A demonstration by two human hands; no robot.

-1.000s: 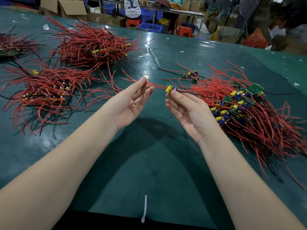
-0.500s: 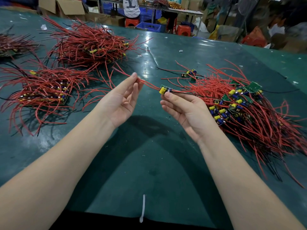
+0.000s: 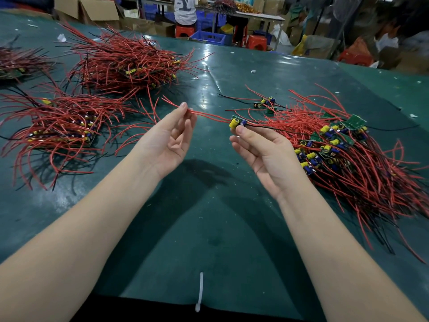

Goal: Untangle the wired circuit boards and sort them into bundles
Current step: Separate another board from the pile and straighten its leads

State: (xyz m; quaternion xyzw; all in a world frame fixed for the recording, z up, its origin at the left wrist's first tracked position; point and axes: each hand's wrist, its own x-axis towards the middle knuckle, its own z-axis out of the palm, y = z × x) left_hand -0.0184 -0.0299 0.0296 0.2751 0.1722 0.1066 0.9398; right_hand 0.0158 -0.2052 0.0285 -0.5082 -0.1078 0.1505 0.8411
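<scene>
The right hand [image 3: 267, 154] is raised palm-up above the green counter [image 3: 209, 228], right of centre. Its thumb and fingertips pinch a small circuit board [image 3: 237, 123] fitted with a yellow and a blue capacitor. The board is held clear of the counter, just left of the unsorted tangle [image 3: 352, 159] of boards and red wires on the right side.

A red wire [image 3: 209, 115] runs left from the held board to the left hand [image 3: 169, 140]. The left hand is also palm-up, and pinches this wire between thumb and index fingertip; its other fingers are loosely curled. A black wire [image 3: 274, 129] leads right from the board into the tangle.

Sorted bundles lie on the left: one near bundle [image 3: 62, 129], one far bundle [image 3: 125, 63], and a third bundle [image 3: 18, 63] at the far left edge. A lone board [image 3: 264, 103] lies on the counter beyond the right hand. A white cable tie [image 3: 199, 291] lies at the near edge.
</scene>
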